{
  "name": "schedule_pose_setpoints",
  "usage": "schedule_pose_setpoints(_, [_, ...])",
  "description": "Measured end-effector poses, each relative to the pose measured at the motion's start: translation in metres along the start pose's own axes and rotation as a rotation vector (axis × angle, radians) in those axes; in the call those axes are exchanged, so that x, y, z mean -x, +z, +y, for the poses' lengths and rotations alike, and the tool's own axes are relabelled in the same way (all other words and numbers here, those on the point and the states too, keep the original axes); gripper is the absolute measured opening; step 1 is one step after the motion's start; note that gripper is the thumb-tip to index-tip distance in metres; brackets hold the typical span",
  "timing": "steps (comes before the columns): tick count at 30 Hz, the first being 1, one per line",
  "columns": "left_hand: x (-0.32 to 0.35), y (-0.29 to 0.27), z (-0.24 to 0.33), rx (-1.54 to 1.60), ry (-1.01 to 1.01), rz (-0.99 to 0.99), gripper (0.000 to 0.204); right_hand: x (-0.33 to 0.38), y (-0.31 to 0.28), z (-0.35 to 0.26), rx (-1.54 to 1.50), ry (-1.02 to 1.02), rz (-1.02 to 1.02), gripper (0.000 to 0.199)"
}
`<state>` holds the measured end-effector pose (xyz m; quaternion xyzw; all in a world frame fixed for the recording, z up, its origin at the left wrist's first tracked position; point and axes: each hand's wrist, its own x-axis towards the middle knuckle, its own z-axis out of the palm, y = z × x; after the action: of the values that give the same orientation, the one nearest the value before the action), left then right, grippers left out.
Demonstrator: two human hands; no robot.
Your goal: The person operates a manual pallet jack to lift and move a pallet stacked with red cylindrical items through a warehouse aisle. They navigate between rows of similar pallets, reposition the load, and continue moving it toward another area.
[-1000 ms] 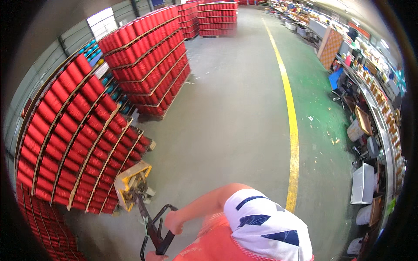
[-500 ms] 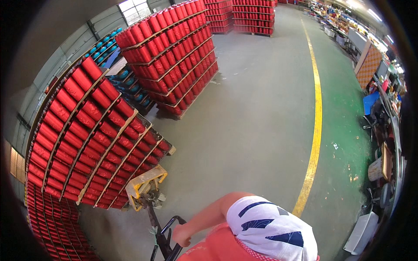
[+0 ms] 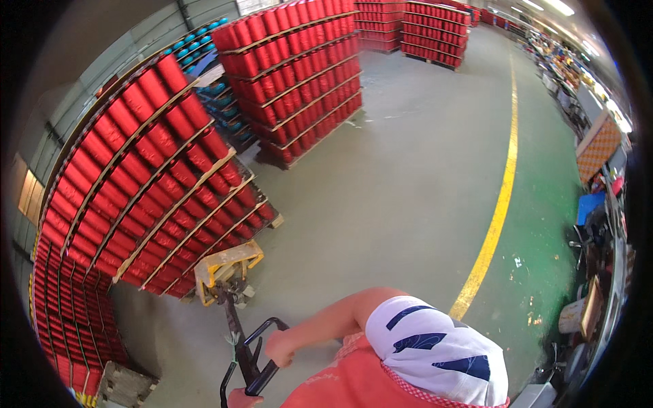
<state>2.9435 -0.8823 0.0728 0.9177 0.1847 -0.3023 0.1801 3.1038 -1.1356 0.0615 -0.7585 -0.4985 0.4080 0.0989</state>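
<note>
Head view: the right hand (image 3: pixel 279 348) is clamped round the black handle (image 3: pixel 262 379) of the yellow pallet jack (image 3: pixel 232 256). The left hand (image 3: pixel 243 399) is back at the lower edge after dropping out of frame half a second ago; it lies by the handle's near end, but cropped too tightly to tell its grip. The jack stands at the near end of the loaded pallet of red cylinders (image 3: pixel 153 180), left of the person. A greyish board-like object (image 3: pixel 124 386) newly shows lower left. Handle control looks unbroken.
</note>
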Motion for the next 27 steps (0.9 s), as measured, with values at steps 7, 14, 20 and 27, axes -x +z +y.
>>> schedule_pose_setpoints(7, [-0.008, -0.025, 0.021, 0.003, -0.047, -0.028, 0.036, 0.018, -0.052, 0.026, 0.001, -0.055, -0.024, 0.016])
schedule_pose_setpoints(14, [-0.011, -0.011, 0.067, 0.022, -0.105, 0.015, 0.040, 0.058, -0.078, 0.073, 0.024, -0.203, -0.058, 0.012])
schedule_pose_setpoints(20, [-0.020, -0.027, 0.146, 0.157, -0.215, 0.030, 0.036, 0.072, -0.110, 0.126, 0.040, -0.269, -0.106, 0.014])
schedule_pose_setpoints(27, [-0.015, -0.011, 0.144, 0.173, -0.163, 0.062, 0.027, 0.092, -0.132, 0.142, 0.073, -0.325, -0.114, 0.018])
